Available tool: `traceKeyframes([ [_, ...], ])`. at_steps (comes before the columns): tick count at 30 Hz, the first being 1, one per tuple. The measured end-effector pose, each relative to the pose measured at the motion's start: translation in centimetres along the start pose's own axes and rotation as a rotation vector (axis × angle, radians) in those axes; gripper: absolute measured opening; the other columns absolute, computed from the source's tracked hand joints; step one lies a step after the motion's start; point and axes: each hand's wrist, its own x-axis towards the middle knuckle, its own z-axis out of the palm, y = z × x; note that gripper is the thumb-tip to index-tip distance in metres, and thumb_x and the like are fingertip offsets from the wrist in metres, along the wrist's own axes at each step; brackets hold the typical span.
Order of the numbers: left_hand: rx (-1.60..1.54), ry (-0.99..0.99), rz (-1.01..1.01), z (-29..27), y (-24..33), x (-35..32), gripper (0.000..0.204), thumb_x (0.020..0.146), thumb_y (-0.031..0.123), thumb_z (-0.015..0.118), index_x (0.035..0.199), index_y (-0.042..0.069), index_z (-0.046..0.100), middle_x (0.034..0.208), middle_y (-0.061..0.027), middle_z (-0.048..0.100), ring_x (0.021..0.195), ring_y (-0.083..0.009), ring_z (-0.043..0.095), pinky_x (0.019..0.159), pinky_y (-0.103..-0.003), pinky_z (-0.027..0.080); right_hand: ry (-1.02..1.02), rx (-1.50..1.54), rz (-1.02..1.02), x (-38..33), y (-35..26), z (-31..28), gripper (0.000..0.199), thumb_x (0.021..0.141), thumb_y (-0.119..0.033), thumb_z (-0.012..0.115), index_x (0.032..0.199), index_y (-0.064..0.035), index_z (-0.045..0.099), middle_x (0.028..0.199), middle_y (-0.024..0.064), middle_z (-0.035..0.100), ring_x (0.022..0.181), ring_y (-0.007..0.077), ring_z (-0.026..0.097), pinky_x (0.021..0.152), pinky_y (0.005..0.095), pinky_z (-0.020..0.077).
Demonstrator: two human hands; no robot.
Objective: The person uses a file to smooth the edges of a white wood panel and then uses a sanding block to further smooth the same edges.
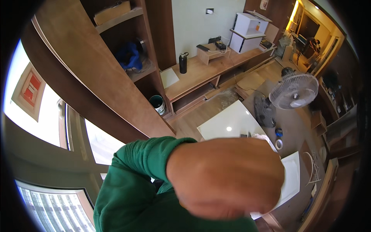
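A clenched hand point(226, 178) in a green knit sleeve point(143, 174) fills the foreground, close to the lens, gripping a white paper sheet point(290, 181); which hand it is cannot be told, and no other hand shows.

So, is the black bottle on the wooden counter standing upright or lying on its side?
Upright. The black bottle stands on its base on the wooden counter, cap at the top, beside a white sheet.

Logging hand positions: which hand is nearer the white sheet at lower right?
Left, seemingly: the left hand, a green-sleeved fist, covers part of the white sheet; contact unclear. The right hand is not in view.
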Motion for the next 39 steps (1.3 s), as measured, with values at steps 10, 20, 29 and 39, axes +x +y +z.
traceKeyframes([
  [10,0.051,0.847,-0.129,-29.6,-5.1,-12.7,0.049,0.109,0.054,0.048,0.092,0.009,0.060,0.084,-0.0089,0.064,0.084,-0.0283,0.068,0.080,-0.042,0.055,0.005,0.143,0.089,5.1,-26.8,11.2,0.037,0.101,-0.043,0.059,0.103,-0.0110,0.078,0.094,0.0171,0.077,0.083,0.0302,0.074,0.074,0.0496,0.0564],
  [20,-0.065,1.359,-0.137,-56.7,-5.8,-8.6,0.087,0.106,0.065,0.042,0.153,-0.007,0.034,0.150,-0.0209,0.054,0.130,-0.0326,0.058,0.111,-0.050,0.049,-0.014,0.023,0.015,6.2,-43.0,15.7,0.038,0.102,-0.045,0.057,0.105,-0.0130,0.078,0.093,0.0141,0.077,0.083,0.0298,0.074,0.075,0.0487,0.0562],
  [29,-0.279,1.533,0.064,-60.9,-7.2,-7.1,0.091,0.104,0.073,0.033,0.153,-0.002,0.035,0.146,-0.0160,0.057,0.127,-0.0315,0.060,0.104,-0.048,0.054,-0.011,-0.053,0.010,6.9,-47.5,16.4,0.040,0.102,-0.046,0.054,0.107,-0.0148,0.078,0.093,0.0114,0.078,0.083,0.0295,0.074,0.075,0.0479,0.0560],
  [39,-0.434,1.700,0.133,-64.5,-7.8,-7.4,0.043,0.111,0.049,0.040,0.105,0.007,0.050,0.106,-0.0098,0.066,0.102,-0.0293,0.068,0.087,-0.046,0.059,-0.016,-0.093,-0.002,6.9,-48.5,16.7,0.041,0.103,-0.048,0.052,0.109,-0.0168,0.079,0.092,0.0085,0.078,0.083,0.0291,0.074,0.076,0.0471,0.0558],
])
